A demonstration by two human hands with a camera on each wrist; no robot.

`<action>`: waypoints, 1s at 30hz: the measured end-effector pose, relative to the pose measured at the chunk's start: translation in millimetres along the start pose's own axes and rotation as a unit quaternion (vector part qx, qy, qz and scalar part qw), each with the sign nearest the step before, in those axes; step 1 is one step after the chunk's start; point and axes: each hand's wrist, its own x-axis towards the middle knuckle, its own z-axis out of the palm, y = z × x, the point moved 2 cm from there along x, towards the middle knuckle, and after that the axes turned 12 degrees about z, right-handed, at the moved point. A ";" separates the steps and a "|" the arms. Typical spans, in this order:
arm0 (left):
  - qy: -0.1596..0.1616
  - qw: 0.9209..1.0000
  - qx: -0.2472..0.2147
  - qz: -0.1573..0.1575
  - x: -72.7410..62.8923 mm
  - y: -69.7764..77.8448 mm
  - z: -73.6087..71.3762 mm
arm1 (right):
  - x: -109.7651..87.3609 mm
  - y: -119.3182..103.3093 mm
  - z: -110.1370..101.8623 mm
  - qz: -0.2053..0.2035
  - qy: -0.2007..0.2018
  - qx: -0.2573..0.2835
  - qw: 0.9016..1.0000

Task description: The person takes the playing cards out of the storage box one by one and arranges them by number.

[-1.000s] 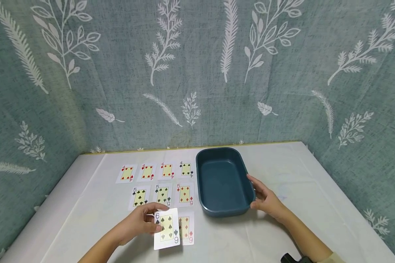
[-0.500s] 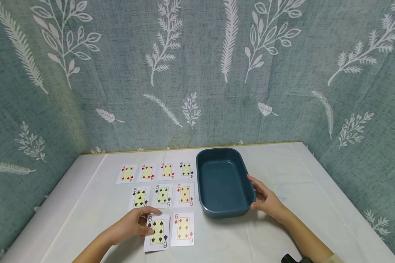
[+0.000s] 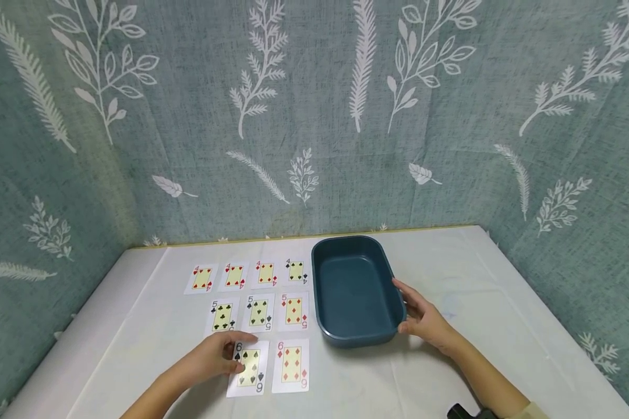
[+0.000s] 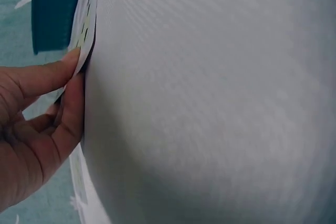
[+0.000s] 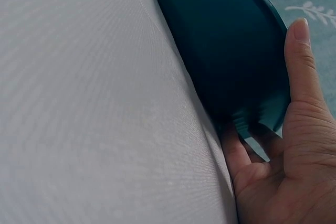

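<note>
My left hand [image 3: 212,361] pinches the left edge of a six of spades playing card [image 3: 251,378], its thumb on the face. The card lies close over the tablecloth, left of a face-up six of diamonds [image 3: 292,366]. In the left wrist view thumb and finger meet at the card's edge. On the right, my right hand [image 3: 424,320] touches the near right side of a dark teal rectangular tray [image 3: 364,338], its digits spread along the outer wall. Nothing shows inside the tray. In the right wrist view one straight digit [image 5: 302,59] lies by the rim.
Behind the sixes lie a five of clubs [image 3: 222,315], a five of spades [image 3: 259,312] and a five of diamonds [image 3: 294,309]. A row of several fours [image 3: 235,275] lies farther back. Leaf-patterned curtains [image 3: 335,145] enclose the white table [image 3: 503,326].
My left hand has moved the six of spades left, off the six of diamonds it overlapped, and lowered it toward the cloth. My right hand and the tray stay in place.
</note>
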 end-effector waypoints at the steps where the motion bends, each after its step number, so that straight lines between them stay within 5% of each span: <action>1: -0.001 1.000 0.009 0.001 -0.3 -0.1 0.7 | -0.5 0.3 0.3 0.002 0.001 -0.001 1.000; 14: 0.023 0.997 0.067 0.001 -4.0 1.3 -1.4 | 4.7 -2.2 4.4 -0.003 -0.003 -0.002 1.000; 21: 0.046 0.995 0.090 -0.023 -4.8 1.8 -2.2 | 8.6 -1.7 6.0 -0.010 -0.019 0.008 1.000; 30: 0.107 0.993 0.019 -0.034 -1.7 -9.2 -11.8 | 6.4 2.5 -2.6 0.016 0.004 -0.005 1.000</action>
